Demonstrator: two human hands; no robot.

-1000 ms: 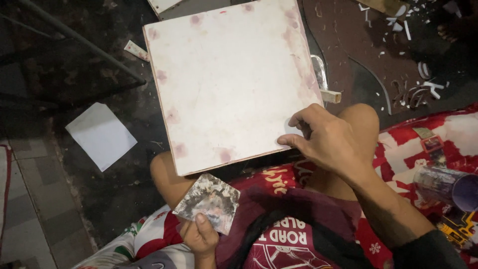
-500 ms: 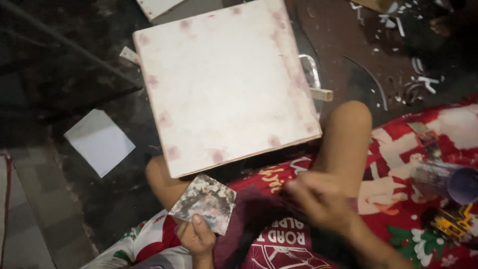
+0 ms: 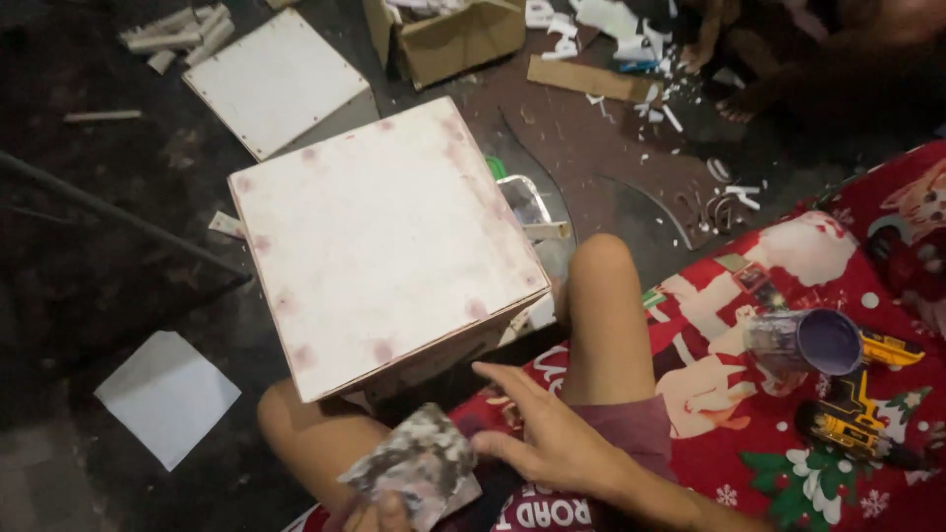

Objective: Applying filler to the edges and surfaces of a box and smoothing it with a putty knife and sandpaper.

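My left hand (image 3: 382, 512) shows only at the bottom edge, gripping a small grey mottled sheet (image 3: 414, 468) over my lap. To its right, my right hand (image 3: 547, 433) lies with fingers spread, fingertips touching the sheet's right edge. Just beyond my knees stands a white square box (image 3: 384, 246) with pinkish stains on its top, untouched by either hand.
A second white board (image 3: 276, 79) and a cardboard box (image 3: 443, 34) lie farther back. A white paper sheet (image 3: 168, 394) is on the dark floor at left. A purple cup (image 3: 803, 345) and a yellow toy vehicle (image 3: 857, 409) rest on the red patterned blanket (image 3: 887, 246). Another person's feet (image 3: 724, 49) are at top right.
My right hand left the box's near edge and came down to my lap beside the grey sheet. The view pulled back, showing more floor beyond the box.
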